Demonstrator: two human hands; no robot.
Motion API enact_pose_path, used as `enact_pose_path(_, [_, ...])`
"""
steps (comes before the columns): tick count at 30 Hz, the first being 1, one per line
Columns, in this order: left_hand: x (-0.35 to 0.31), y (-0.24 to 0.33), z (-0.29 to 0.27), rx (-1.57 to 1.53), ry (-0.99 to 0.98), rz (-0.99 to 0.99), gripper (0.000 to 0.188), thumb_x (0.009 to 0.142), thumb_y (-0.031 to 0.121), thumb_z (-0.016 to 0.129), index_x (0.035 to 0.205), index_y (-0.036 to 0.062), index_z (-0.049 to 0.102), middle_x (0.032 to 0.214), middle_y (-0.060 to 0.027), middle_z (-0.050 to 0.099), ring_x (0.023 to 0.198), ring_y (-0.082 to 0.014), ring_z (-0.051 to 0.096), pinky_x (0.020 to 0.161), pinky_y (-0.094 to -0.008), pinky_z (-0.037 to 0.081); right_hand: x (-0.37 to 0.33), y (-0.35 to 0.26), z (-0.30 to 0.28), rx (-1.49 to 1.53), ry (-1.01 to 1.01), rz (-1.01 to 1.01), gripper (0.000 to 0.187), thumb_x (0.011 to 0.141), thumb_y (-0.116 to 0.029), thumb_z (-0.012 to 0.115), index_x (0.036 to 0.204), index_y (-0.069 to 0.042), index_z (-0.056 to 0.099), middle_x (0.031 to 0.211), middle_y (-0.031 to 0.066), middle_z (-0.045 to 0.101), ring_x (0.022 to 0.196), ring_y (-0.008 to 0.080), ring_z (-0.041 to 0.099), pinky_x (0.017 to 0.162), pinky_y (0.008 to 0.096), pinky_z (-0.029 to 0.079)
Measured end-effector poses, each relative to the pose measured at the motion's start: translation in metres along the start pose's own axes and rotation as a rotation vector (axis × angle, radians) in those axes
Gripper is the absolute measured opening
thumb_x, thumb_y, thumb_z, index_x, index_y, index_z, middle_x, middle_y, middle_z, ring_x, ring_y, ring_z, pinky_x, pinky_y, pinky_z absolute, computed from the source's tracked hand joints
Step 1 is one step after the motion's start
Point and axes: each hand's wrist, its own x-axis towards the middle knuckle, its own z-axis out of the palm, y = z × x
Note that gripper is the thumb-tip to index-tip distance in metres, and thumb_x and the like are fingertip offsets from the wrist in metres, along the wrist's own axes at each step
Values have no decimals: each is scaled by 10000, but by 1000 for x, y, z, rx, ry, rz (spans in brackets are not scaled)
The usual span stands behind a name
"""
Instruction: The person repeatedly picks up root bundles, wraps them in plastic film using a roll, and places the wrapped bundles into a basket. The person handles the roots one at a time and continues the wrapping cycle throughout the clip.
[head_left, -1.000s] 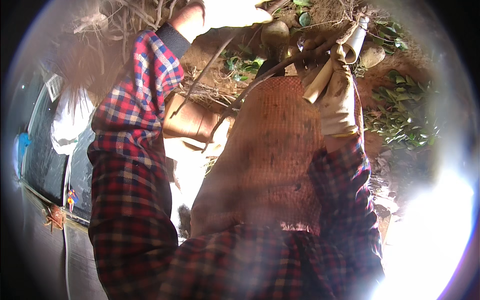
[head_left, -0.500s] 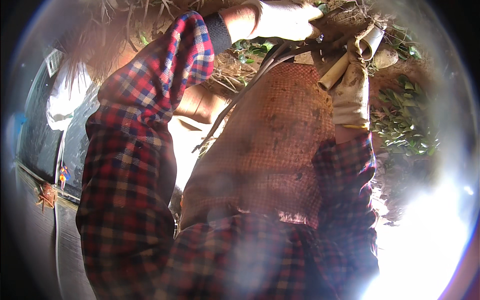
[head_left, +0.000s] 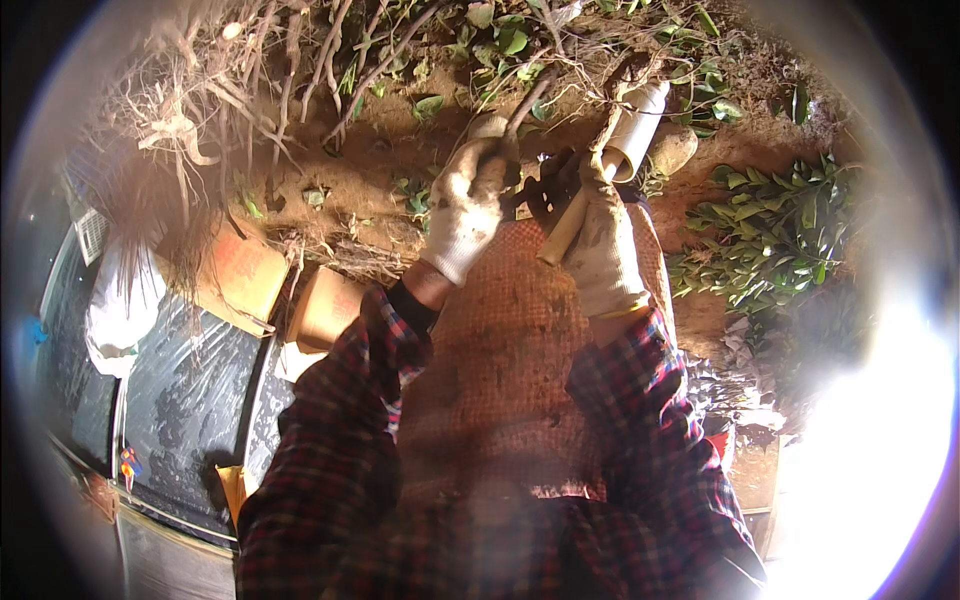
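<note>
Left hand (head_left: 465, 205) has pulled back, fingers curled round a brown stem (head_left: 530, 103); right hand (head_left: 606, 248) closed on tan rod (head_left: 566, 228) (from here, I'd brace the stem first)

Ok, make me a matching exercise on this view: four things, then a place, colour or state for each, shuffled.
1. Right hand
2. Bag
3. Woven cloth
4. Leafy heap

A. Orange-brown, lower middle
B. Green, toward the picture's right
C. Gloved, closed around a tan handle
D. White, far left

Pairs: 1-C, 2-D, 3-A, 4-B
</note>
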Motion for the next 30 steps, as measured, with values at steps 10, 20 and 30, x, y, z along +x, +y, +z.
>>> enact_pose_path(10, [-11, 4, 1, -124, -39, -113, 205, 949, 114, 562, 1117, 1, 594, 950, -136, 670, 874, -205, 640, 782, -309, 495, 15, 12, -41, 202, -238, 38, 256, 970, -228, 554, 1186, -91, 542, 1082, 47, 611, 1022, 184, 594, 906, 410, 507])
enact_pose_path(20, [-26, -3, -3, -218, -188, -168, 381, 941, 127, 603, 1281, 5, 480, 1176, -115, 598, 987, -179, 603, 828, -300, 496, 0, 8, -26, -245, 46, -58, 408, 1008, -318, 467, 1335, -77, 440, 1250, 81, 536, 1125, 217, 555, 976, 400, 493])
enact_pose_path(30, [-41, 7, -15, -264, -56, -46, 324, 926, 25, 562, 1234, -30, 476, 1147, -117, 563, 982, -162, 555, 852, -289, 473, 14, 20, -52, 10, -111, 13, 388, 940, -179, 573, 1297, -70, 469, 1147, 49, 584, 1079, 185, 569, 928, 352, 508])
